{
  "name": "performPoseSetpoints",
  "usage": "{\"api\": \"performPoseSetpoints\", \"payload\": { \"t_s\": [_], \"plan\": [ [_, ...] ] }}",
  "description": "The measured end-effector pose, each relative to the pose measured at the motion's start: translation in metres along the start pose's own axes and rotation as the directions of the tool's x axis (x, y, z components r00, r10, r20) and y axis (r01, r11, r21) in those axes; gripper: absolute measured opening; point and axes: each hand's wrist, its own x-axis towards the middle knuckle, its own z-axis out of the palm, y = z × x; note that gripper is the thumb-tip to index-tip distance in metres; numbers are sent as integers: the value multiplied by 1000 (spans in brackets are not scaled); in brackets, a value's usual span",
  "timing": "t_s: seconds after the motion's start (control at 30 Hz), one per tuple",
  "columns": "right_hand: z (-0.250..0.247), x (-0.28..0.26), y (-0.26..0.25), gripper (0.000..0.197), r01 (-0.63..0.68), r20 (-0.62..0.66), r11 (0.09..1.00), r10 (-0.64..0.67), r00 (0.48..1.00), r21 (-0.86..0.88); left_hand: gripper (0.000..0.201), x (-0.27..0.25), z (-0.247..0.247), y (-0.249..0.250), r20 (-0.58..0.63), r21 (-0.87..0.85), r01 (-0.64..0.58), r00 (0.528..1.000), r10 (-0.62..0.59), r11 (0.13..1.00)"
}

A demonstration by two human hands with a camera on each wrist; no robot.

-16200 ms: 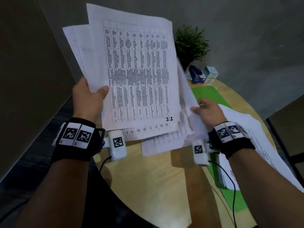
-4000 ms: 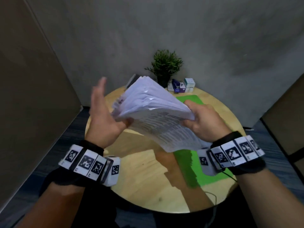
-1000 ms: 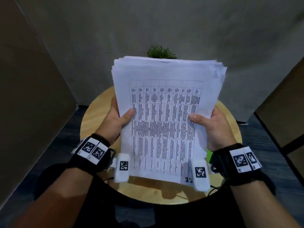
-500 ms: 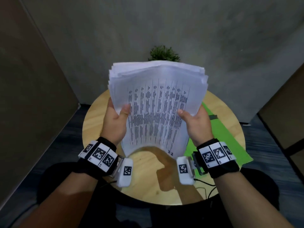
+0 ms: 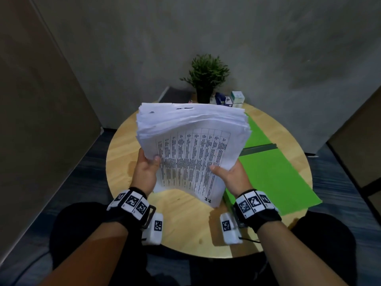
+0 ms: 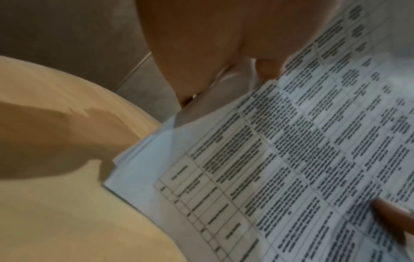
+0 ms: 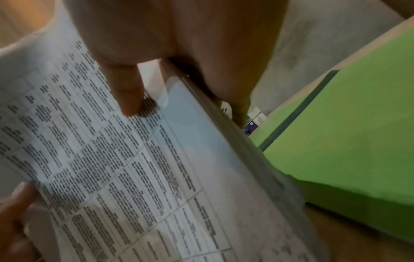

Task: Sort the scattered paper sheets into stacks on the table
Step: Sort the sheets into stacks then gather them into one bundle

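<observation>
Currently, left hand: grips the left edge of the paper stack, thumb on the printed top sheet, fingers hidden beneath.
Right hand: grips the stack's right edge the same way, thumb pressed on the table of text.
Stack position: held in the air above the round wooden table, its lower corner close to the wood, partly over the green mat.
Long axis: runs away from the person, near end low, far end raised and tipped toward the potted plant; printed face up, toward the head camera.
Alignment: far edges fan unevenly, so the sheets are not squared.
Risk, slipping: only the two side edges are pinched; I judge loose sheets could slide out of the low end if the tilt grows.
Risk, sagging: the middle bows between the hands, which could spill the pile on setting down.
Risk, clutter: the small boxes beside the plant look well clear.
</observation>
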Motion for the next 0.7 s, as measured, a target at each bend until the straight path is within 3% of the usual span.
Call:
{"api": "performPoseSetpoints", "payload": {
  "t_s": [0.13,0.23,0.4,0.5,0.6,0.7],
  "plan": [
    [-3,1,-11,30,-7,-48,1000,6,999,-10,38,9,12,3,-61,-9,7,998,-8,1000],
    [-11,-3,-26,27,57,-72,998,-57,996,-7,34,18,22,10,-25,-45,10,1000,-11,999],
    [-41,-6,-57,29,174,-215,983,-184,959,-66,27,41,65,36,157,-47,20,987,-13,999],
    [-75,-1,-70,30,195,-289,971,-227,930,-138,26,58,101,47,319,-14,41,947,-34,999],
    [-110,5,-79,31,204,-323,935,-296,899,-291,36,83,136,38,436,184,3,896,-85,983],
    [-140,15,-82,21,194,-330,851,-386,861,-489,45,106,166,4,479,513,-76,852,-211,855]
  ]
}}
